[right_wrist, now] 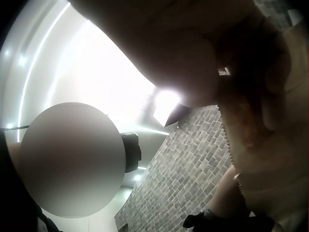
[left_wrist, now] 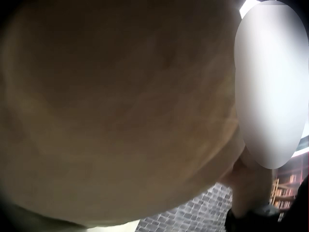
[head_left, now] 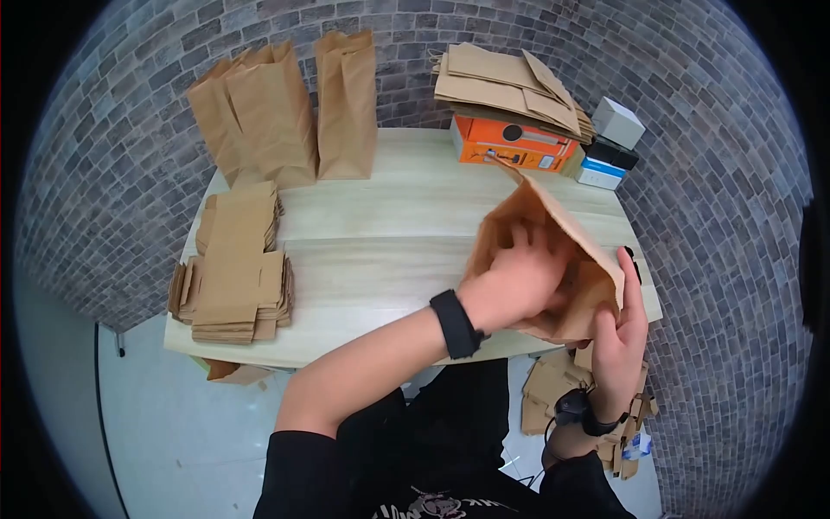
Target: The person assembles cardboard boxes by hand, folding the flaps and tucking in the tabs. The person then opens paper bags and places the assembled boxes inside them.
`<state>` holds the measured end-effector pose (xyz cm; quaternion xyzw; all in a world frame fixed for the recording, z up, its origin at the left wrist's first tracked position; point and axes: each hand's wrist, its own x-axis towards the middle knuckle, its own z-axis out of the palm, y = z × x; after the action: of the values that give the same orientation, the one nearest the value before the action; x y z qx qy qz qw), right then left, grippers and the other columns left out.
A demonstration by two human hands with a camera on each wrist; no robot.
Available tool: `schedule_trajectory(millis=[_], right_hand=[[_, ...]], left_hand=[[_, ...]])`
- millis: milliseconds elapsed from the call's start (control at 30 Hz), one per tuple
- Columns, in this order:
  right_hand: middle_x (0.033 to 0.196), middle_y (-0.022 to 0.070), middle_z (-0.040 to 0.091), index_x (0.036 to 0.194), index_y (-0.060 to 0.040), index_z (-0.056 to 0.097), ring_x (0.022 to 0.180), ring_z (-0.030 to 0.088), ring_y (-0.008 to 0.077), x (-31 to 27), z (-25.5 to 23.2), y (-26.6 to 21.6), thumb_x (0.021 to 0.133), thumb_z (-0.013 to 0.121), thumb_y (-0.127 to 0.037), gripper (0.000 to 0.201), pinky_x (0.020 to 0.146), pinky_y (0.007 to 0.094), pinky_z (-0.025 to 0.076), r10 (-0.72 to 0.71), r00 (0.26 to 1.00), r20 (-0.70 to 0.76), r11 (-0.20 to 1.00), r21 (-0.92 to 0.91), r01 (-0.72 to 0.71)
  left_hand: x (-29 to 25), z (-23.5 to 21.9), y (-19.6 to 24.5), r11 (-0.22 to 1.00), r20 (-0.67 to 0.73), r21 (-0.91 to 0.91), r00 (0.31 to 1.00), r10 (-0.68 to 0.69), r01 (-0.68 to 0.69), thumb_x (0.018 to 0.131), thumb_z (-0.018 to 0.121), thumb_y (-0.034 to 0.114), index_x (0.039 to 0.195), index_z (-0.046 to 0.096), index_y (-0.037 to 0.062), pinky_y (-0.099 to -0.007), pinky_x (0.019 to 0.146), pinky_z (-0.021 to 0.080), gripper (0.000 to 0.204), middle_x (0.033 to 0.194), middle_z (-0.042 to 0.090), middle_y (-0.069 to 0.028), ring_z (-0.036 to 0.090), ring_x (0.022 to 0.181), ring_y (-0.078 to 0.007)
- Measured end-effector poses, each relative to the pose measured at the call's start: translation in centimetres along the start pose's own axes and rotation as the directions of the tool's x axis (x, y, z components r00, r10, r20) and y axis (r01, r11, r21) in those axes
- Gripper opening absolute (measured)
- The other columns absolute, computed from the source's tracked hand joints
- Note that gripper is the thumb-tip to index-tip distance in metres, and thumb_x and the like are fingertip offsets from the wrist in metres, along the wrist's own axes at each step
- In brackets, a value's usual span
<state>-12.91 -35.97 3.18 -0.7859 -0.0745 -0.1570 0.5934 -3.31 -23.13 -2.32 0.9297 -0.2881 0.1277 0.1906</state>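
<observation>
A brown paper bag point(head_left: 592, 294) is tilted with its mouth toward me at the right front of the table. My left hand point(head_left: 523, 277) reaches into it, fingers spread against the inside. Bag paper point(left_wrist: 120, 111) fills most of the left wrist view. With my right hand point(head_left: 624, 333) I grip the bag's right rim, thumb at the mouth and fingers along the outer side. In the right wrist view the bag's zigzag-cut edge point(right_wrist: 260, 188) runs beneath that dark, close hand.
Two upright paper bags point(head_left: 268, 112) point(head_left: 346, 112) stand back left. Flattened cardboard boxes point(head_left: 229, 259) are stacked front left. Folded paper bags point(head_left: 493, 78) lie on an orange box point(head_left: 510, 143) beside small boxes point(head_left: 618, 121). Cardboard pieces point(head_left: 549, 389) lie on the floor below right.
</observation>
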Motion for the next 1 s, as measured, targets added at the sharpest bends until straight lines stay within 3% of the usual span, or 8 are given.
schedule_trajectory(millis=[67, 233, 367, 500, 533, 767, 867, 1000], right_hand=[[0.107, 0.0131, 0.064, 0.153, -0.0031, 0.029, 0.062, 0.057, 0.0068, -0.2, -0.1, 0.3, 0.085, 0.033, 0.009, 0.069, 0.054, 0.0225, 0.049, -0.018, 1.000, -0.020, 1.000, -0.005, 0.018], [0.112, 0.0167, 0.064, 0.151, -0.0021, 0.031, 0.065, 0.063, 0.0117, -0.3, 0.7, -0.4, 0.082, 0.033, 0.007, 0.069, 0.051, 0.0255, 0.054, 0.047, 0.998, -0.033, 0.997, -0.052, -0.049], [0.115, 0.0180, 0.063, 0.152, -0.0021, 0.030, 0.067, 0.065, 0.0140, 0.0, 0.4, 0.4, 0.082, 0.034, 0.006, 0.070, 0.051, 0.0260, 0.055, 0.039, 0.999, -0.035, 0.998, -0.054, -0.041], [0.120, 0.0198, 0.060, 0.152, -0.0021, 0.027, 0.068, 0.067, 0.0161, 0.3, -0.2, 0.2, 0.085, 0.033, 0.005, 0.068, 0.051, 0.0255, 0.055, 0.056, 0.997, -0.060, 0.998, -0.006, -0.056], [0.123, 0.0206, 0.059, 0.153, -0.0021, 0.026, 0.069, 0.067, 0.0166, 0.3, -0.3, 0.0, 0.086, 0.033, 0.005, 0.067, 0.051, 0.0254, 0.055, 0.077, 0.996, -0.042, 0.997, 0.016, -0.077], [0.115, 0.0196, 0.062, 0.153, -0.0009, 0.022, 0.067, 0.067, 0.0162, 1.1, -1.0, 0.5, 0.087, 0.033, 0.004, 0.067, 0.050, 0.0245, 0.055, 0.073, 0.995, -0.071, 0.997, 0.018, -0.072], [0.108, 0.0181, 0.064, 0.153, -0.0009, 0.021, 0.064, 0.066, 0.0157, 0.8, -1.9, 0.9, 0.087, 0.032, 0.004, 0.067, 0.049, 0.0238, 0.054, 0.088, 0.993, -0.075, 0.995, 0.050, -0.085], [0.103, 0.0170, 0.065, 0.153, -0.0013, 0.021, 0.060, 0.065, 0.0146, 1.0, -2.1, 1.2, 0.087, 0.033, 0.003, 0.068, 0.048, 0.0236, 0.053, 0.093, 0.994, -0.054, 0.993, 0.074, -0.089]], left_hand=[[-0.4, -0.1, 1.0, 0.996, 0.087, 0.048, 0.993, -0.080, 0.075, 0.086, 0.064, 0.038, 0.137, 0.051, 0.0121, -0.0641, 0.094, 0.041, 0.059, 0.141, 0.045, -0.0217, 0.041, 0.133, -0.0378], [1.5, 2.5, 2.0, 0.940, -0.018, 0.257, 0.971, 0.238, -0.226, 0.086, 0.064, 0.031, 0.148, 0.040, 0.0257, -0.0767, 0.101, 0.026, 0.067, 0.150, 0.036, -0.0172, 0.023, 0.142, -0.0487], [2.7, 3.0, 1.9, 0.974, 0.113, 0.217, 0.993, 0.042, -0.066, 0.088, 0.062, 0.028, 0.142, 0.049, 0.0099, -0.0659, 0.100, 0.039, 0.059, 0.147, 0.040, -0.0182, 0.041, 0.133, -0.0398], [5.8, 3.5, -2.6, 0.980, -0.241, -0.150, 0.966, 0.092, -0.130, 0.080, 0.067, 0.022, 0.124, 0.062, 0.0022, -0.0475, 0.090, 0.051, 0.048, 0.125, 0.058, -0.0262, 0.057, 0.113, -0.0398], [5.1, -1.1, -1.9, 0.983, -0.002, -0.166, 0.997, -0.080, 0.078, 0.079, 0.066, 0.024, 0.110, 0.066, 0.0013, -0.0432, 0.087, 0.054, 0.039, 0.100, 0.067, -0.0233, 0.062, 0.102, -0.0385], [5.8, -0.7, -2.1, 0.977, 0.078, -0.113, 0.982, -0.172, 0.180, 0.080, 0.070, 0.023, 0.122, 0.061, -0.0017, -0.0498, 0.095, 0.050, 0.049, 0.130, 0.051, -0.0283, 0.049, 0.118, -0.0484], [6.5, 0.2, -3.0, 0.986, 0.142, 0.069, 0.976, -0.162, 0.154, 0.080, 0.069, 0.030, 0.117, 0.067, 0.0055, -0.0442, 0.095, 0.050, 0.044, 0.122, 0.062, -0.0219, 0.057, 0.116, -0.0374], [5.9, -0.6, -3.3, 0.970, 0.103, -0.095, 0.972, -0.212, 0.222, 0.081, 0.067, 0.031, 0.115, 0.070, 0.0078, -0.0393, 0.091, 0.053, 0.042, 0.113, 0.070, -0.0122, 0.066, 0.105, -0.0282]])
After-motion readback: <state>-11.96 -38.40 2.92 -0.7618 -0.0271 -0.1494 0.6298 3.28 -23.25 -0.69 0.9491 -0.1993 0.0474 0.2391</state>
